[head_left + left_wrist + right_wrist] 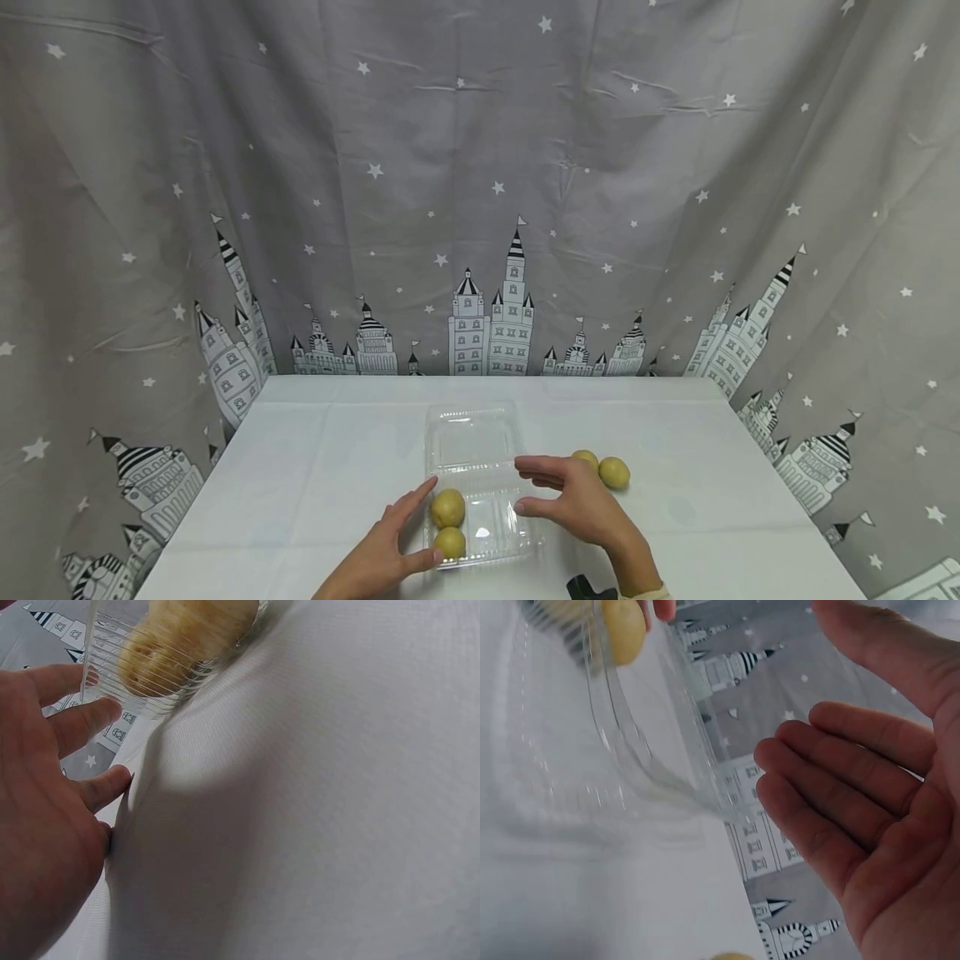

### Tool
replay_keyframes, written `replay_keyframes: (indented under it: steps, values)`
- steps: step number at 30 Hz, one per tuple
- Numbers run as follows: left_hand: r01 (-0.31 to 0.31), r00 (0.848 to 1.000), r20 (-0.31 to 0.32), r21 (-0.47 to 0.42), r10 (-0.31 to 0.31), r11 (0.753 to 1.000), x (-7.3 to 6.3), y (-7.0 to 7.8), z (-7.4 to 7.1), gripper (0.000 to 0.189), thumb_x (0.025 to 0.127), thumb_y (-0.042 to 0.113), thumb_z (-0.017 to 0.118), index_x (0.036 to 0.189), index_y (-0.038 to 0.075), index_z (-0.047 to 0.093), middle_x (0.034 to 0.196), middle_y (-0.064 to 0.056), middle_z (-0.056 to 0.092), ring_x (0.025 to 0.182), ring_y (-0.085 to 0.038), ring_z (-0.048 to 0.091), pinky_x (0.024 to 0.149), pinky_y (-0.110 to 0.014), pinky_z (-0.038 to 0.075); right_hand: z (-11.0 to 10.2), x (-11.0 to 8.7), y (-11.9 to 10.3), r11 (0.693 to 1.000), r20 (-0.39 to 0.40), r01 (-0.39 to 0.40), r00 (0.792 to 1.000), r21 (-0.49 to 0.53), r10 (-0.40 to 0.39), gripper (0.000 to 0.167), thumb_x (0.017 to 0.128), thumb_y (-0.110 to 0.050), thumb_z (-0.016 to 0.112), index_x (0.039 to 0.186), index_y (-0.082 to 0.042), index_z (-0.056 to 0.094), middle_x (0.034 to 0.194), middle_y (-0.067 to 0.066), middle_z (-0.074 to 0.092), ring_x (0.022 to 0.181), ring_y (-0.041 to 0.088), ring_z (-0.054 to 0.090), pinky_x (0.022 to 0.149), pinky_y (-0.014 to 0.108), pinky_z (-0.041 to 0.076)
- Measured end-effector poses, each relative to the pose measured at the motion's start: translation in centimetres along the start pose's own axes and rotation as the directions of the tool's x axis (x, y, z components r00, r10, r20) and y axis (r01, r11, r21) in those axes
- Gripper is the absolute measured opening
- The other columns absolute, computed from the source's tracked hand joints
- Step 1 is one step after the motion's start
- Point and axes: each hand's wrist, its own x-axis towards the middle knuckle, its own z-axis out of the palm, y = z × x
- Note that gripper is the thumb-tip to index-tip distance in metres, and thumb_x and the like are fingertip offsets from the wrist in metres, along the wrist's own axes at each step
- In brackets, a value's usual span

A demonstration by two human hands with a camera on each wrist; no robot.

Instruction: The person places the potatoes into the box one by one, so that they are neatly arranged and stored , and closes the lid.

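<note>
A clear plastic clamshell box [495, 525] lies on the white table with its lid [472, 437] folded back, away from me. Two potatoes [447, 507] sit one behind the other in the left part of its base. My left hand [381, 546] is at the box's left side, fingers spread, the thumb by the nearer potato [450, 543]. In the left wrist view its fingertips [105, 712] are against or very close to the ribbed wall. With straight fingers and nothing in its grasp, my right hand [581, 504] hovers by the box's right edge.
Two more potatoes [614, 473] rest on the table just beyond my right hand, one partly hidden. A black object [588, 588] shows beside the right wrist. Behind the white table [337, 467] hangs a grey curtain [480, 125] with stars and castles.
</note>
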Motion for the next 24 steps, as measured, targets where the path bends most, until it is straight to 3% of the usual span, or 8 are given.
replay_keyframes:
  steps: [4,11,18,24]
  values:
    - [-0.025,1.0,0.001,-0.006,0.025,1.0,-0.1,0.0,-0.1,0.101,0.088,0.037,0.089,0.172,0.017,0.037,0.176,-0.02,0.037,0.165,-0.058,0.018,0.128,-0.082,0.003,-0.9,-0.6,0.4,1.0,-0.007,0.016,1.0,0.007,-0.016,0.057,0.093,-0.028,0.09,0.142,-0.005,0.072,0.142,0.016,0.074,0.129,0.036,0.074,0.11,0.045,0.06]
    - [-0.025,1.0,0.005,-0.006,0.025,1.0,0.0,0.0,-0.2,0.101,0.088,0.037,0.089,0.172,0.017,0.037,0.176,-0.021,0.037,0.165,-0.058,0.019,0.128,-0.082,0.001,-2.1,-1.8,1.2,0.999,-0.024,-0.034,0.999,0.007,0.034,0.059,0.091,-0.032,0.091,0.141,-0.006,0.072,0.142,0.02,0.073,0.129,0.035,0.074,0.109,0.039,0.061]
    - [-0.042,0.999,0.007,-0.007,0.042,0.999,0.0,-0.2,-0.2,0.101,0.088,0.035,0.089,0.172,0.016,0.036,0.175,-0.024,0.036,0.164,-0.06,0.019,0.128,-0.082,0.0,-3.4,-3.2,2.3,1.0,-0.051,-0.031,0.998,0.005,0.031,0.057,0.092,-0.031,0.091,0.138,-0.004,0.074,0.14,0.018,0.075,0.127,0.035,0.075,0.108,0.043,0.061]
    - [0.006,1.0,0.01,-0.01,-0.006,1.0,0.1,0.0,0.0,0.101,0.088,0.037,0.089,0.172,0.018,0.037,0.176,-0.024,0.036,0.164,-0.061,0.018,0.127,-0.083,0.002,-4.5,-4.5,3.3,0.998,-0.089,-0.016,0.996,-0.059,0.011,0.054,0.092,-0.03,0.091,0.136,-0.003,0.075,0.136,0.015,0.077,0.124,0.032,0.077,0.105,0.039,0.063]
